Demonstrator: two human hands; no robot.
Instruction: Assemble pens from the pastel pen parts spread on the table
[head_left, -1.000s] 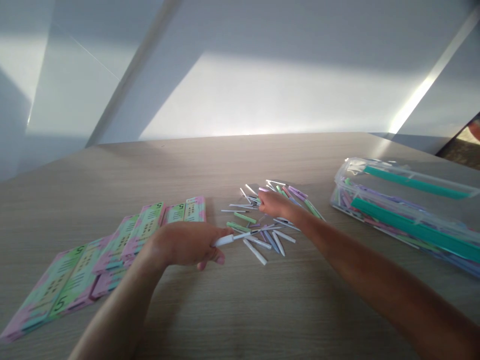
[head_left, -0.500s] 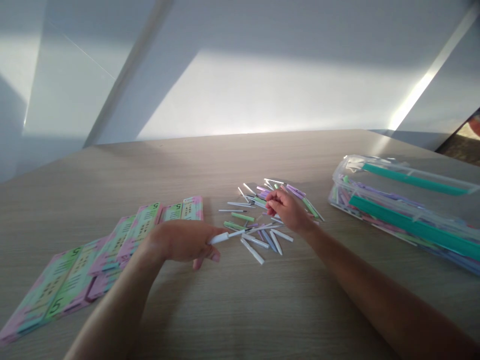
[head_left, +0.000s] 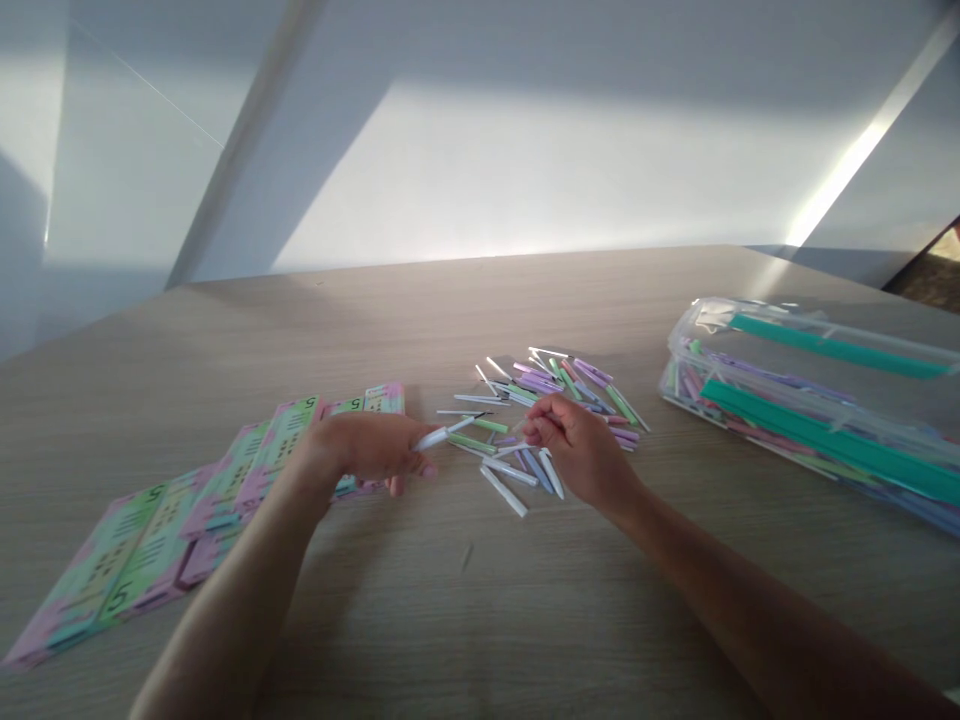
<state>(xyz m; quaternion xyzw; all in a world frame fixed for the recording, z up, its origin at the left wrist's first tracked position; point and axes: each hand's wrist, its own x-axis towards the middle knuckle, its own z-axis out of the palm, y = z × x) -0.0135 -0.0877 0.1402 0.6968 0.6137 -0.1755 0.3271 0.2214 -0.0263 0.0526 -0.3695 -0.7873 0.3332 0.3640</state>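
Fingers of the left hand (head_left: 367, 450) curl closed around a white paper stick (head_left: 442, 436), which points toward a loose pile of pastel sticks (head_left: 577, 385). The right hand's fingers (head_left: 544, 422) pinch at the pile's near edge, their hold unclear. The table (head_left: 480, 600) extends toward the camera, with printed cards (head_left: 150, 555) left and a clear plastic box (head_left: 750, 420) right.

Two hands (head_left: 364, 447) (head_left: 577, 450), one clear plastic box (head_left: 814, 345), dozens of pastel sticks (head_left: 559, 385)
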